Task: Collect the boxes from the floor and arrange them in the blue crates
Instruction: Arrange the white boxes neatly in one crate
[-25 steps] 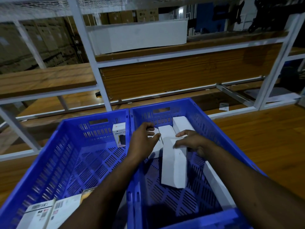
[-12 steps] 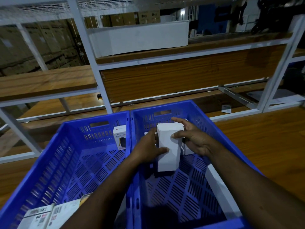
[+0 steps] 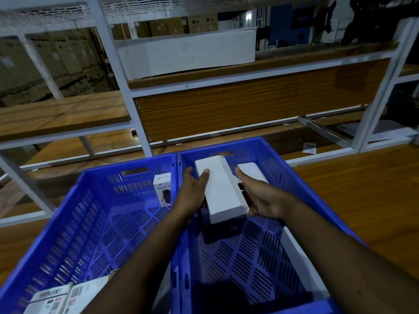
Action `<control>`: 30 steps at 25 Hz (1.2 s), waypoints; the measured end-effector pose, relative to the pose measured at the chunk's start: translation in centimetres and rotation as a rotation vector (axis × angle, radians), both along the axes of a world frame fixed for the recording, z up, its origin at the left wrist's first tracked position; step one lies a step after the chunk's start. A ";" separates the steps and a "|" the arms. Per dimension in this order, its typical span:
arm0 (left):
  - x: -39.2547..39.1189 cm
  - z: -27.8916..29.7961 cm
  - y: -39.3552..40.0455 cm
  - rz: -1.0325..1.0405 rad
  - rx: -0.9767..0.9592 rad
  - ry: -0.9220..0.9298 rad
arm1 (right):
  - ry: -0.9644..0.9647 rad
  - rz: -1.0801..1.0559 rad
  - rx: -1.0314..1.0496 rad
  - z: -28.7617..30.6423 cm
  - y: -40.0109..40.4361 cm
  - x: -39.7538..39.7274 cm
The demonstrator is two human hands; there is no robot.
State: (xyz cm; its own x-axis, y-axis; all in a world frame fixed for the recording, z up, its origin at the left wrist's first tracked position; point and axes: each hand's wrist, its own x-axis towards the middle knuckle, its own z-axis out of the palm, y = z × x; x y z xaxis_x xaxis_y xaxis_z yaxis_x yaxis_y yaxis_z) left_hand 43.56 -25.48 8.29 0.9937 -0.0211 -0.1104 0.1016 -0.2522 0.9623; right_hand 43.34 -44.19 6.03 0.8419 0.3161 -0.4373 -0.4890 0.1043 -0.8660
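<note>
Gripping a smooth, long white carton (image 3: 221, 189) between them, the left hand (image 3: 192, 193) and right hand (image 3: 260, 198) hold it tilted above the right blue crate (image 3: 278, 168), fingers closed on its sides. Both perforated plastic crates stand side by side; the left crate (image 3: 68, 223) holds an upright "HALLEY" box (image 3: 162, 189) and printed boxes (image 3: 59, 298). Another white carton (image 3: 251, 171) lies just behind the right hand.

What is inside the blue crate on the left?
The left crate holds a printed box upright at its far wall and flat printed boxes at the near corner. The left arm covers part of the floor, so more may hide there.
</note>
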 end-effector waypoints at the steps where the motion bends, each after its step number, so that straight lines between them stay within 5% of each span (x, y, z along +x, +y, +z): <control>1: 0.1 0.0 0.1 0.016 0.007 -0.001 | 0.007 0.053 0.021 0.2 -0.1 -0.3; 5: 0.6 -0.5 0.0 0.013 0.163 -0.053 | 0.044 0.154 0.041 0.8 -0.2 -1.5; 10: 0.3 -1.8 -0.5 -0.094 0.468 -0.220 | 0.166 -0.207 0.029 -1.7 0.4 0.0; 20: -0.1 -2.0 0.1 0.138 0.208 -0.352 | 0.310 -0.430 -0.041 -5.7 0.9 2.2; 30: 0.3 -2.5 0.1 0.133 0.168 -0.345 | 0.215 -0.679 0.011 -7.7 0.6 3.5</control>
